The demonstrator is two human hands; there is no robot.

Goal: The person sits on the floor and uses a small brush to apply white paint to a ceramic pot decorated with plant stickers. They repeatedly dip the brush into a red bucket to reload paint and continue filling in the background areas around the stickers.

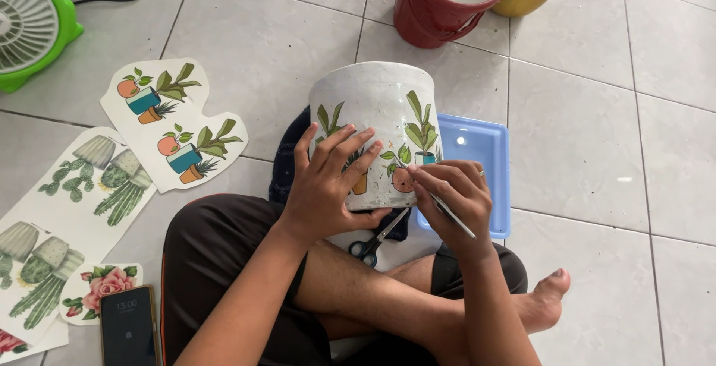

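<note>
My left hand (pixel 326 183) lies flat, fingers spread loose, on the white pot (pixel 377 124); right hand (pixel 456 194) fingers pinch a thin brush (pixel 447 211) against its plant picture (pixel 403 178).

- A home floor is serving as a craft spot: someone is sitting cross-legged and barefoot on pale floor tiles (pixel 597 135).
- A green fan (pixel 30 23), a red bucket (pixel 436 12) and a phone (pixel 128 326) are lying about.
- Plant-print paper cutouts (pixel 175 124) are spreading out beside a painted pot (pixel 377 105).
</note>
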